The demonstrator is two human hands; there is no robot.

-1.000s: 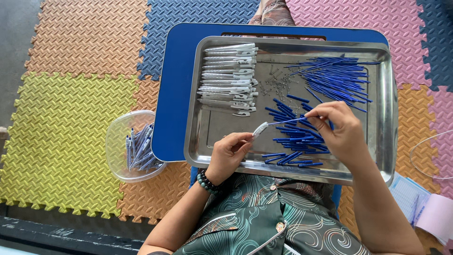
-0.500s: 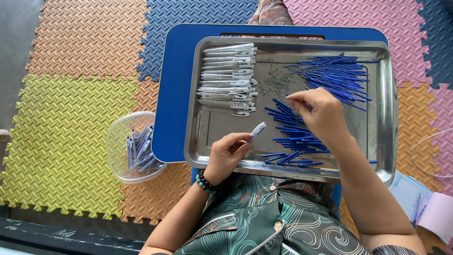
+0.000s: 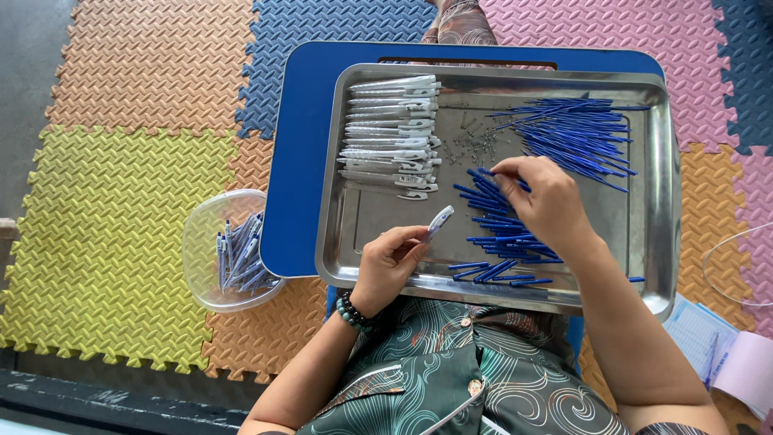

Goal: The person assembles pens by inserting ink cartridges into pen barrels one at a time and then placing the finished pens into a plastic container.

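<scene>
A steel tray (image 3: 656,242) rests on a blue board (image 3: 298,161) over my lap. My left hand (image 3: 390,262) holds a white pen barrel (image 3: 440,220) by its lower end, tip pointing up and right. My right hand (image 3: 543,201) reaches into a heap of short blue pen parts (image 3: 491,242) in the tray's middle, fingertips pinching at one of them. A row of white pen barrels (image 3: 390,133) lies at the tray's upper left. Thin blue refills (image 3: 576,133) are piled at the upper right. Small metal springs (image 3: 479,149) lie between them.
A clear plastic bowl (image 3: 201,242) with several assembled pens stands on the foam mat left of the board. Coloured foam floor tiles (image 3: 121,201) surround everything. Papers (image 3: 725,354) and a clear rim lie at the right edge.
My right hand has moved from the white barrel up and left into the blue parts heap. The left hand keeps the barrel, now held alone.
</scene>
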